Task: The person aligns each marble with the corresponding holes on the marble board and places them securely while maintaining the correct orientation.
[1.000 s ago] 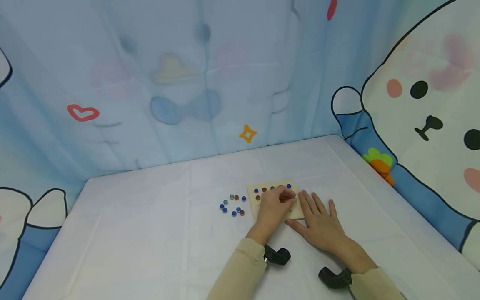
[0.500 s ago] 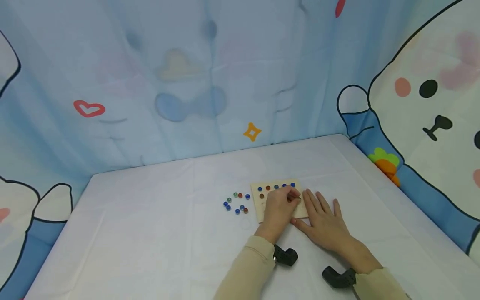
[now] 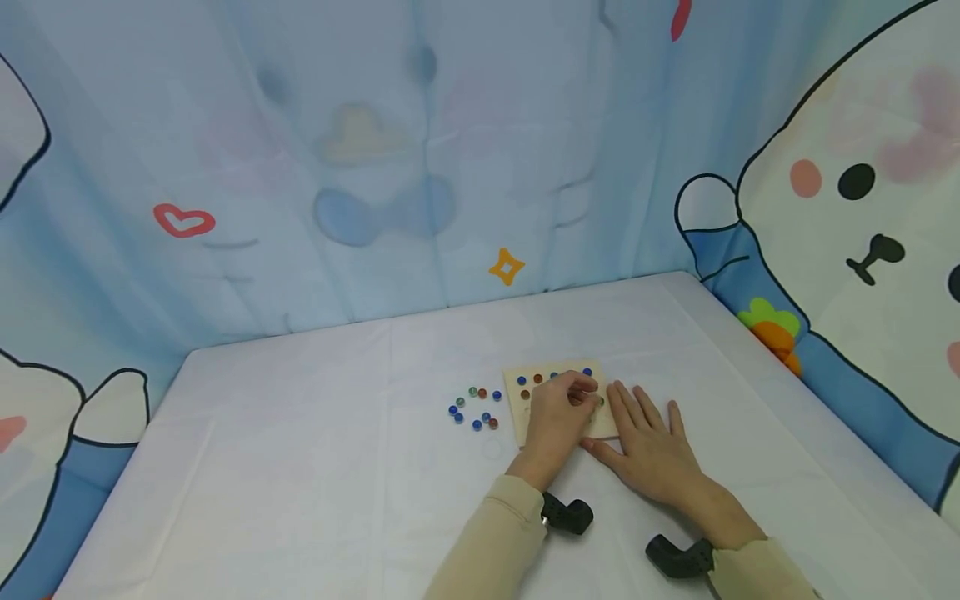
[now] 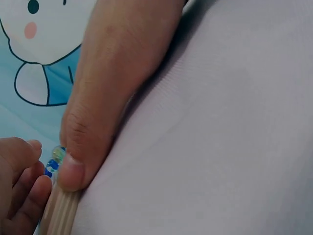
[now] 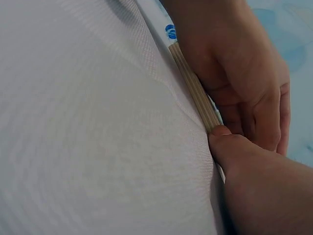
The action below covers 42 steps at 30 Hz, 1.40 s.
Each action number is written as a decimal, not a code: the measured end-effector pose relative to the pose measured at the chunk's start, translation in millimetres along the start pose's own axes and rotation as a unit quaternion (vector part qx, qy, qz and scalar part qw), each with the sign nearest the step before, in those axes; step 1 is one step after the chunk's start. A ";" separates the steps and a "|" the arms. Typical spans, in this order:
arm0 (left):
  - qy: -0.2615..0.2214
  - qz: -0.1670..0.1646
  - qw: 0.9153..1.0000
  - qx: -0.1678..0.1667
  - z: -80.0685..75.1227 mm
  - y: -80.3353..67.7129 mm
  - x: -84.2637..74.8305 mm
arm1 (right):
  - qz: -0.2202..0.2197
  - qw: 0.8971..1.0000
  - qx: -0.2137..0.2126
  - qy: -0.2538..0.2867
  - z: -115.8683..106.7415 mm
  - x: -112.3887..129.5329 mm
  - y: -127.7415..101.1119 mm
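Observation:
A light wooden board lies on the table with blue and brown marbles in its upper rows. My left hand is over the board, thumb and fingertips curved near its right side. Beside those fingertips a green marble sits on the board. In the left wrist view, a greenish marble and a blue one stand just past the left fingertips, with a gap between thumb and fingers. My right hand lies flat along the right edge, fingers straight, its thumb against the layered front edge. The left hand covers the board's middle.
Several loose blue, green and brown marbles lie on the white table left of the board. Black wrist mounts sit under both forearms. A printed blue curtain hangs behind the table.
The camera view has shifted slightly. The left fingertips have loosened from the green marble, which now shows beside them on the board. The right hand keeps its place at the board.

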<state>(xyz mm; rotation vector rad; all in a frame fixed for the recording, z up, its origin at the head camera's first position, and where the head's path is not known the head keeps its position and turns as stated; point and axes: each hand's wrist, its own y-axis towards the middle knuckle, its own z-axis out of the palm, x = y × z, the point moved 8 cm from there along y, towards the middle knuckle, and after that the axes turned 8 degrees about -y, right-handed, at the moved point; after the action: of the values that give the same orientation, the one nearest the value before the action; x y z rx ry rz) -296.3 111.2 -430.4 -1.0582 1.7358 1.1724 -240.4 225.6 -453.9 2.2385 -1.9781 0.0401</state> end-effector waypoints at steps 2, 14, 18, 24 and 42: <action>-0.015 0.002 1.000 0.001 -1.5 -0.7 1.0 | 0.002 1.000 0.002 0.001 0.7 0.1 -0.1; -0.019 0.024 0.999 0.031 -16.5 -4.9 -12.1 | 0.006 1.000 -0.004 -0.010 4.1 -1.8 1.2; -0.006 0.033 0.999 0.036 -24.1 -5.9 -15.8 | 0.005 1.000 -0.005 -0.008 4.3 -2.1 0.8; 0.006 0.043 0.998 0.043 -35.2 -8.7 -20.5 | 0.006 1.000 -0.003 -0.002 5.0 -2.9 1.1; 0.005 0.042 0.999 0.020 -76.0 -18.3 -12.3 | 0.010 1.000 -0.007 -0.012 6.4 -2.0 2.9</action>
<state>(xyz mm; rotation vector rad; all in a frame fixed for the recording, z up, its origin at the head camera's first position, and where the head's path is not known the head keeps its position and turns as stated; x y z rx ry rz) -286.0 37.3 -403.8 -0.9773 1.8204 1.1813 -244.0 226.5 -460.2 2.2221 -2.0062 0.0024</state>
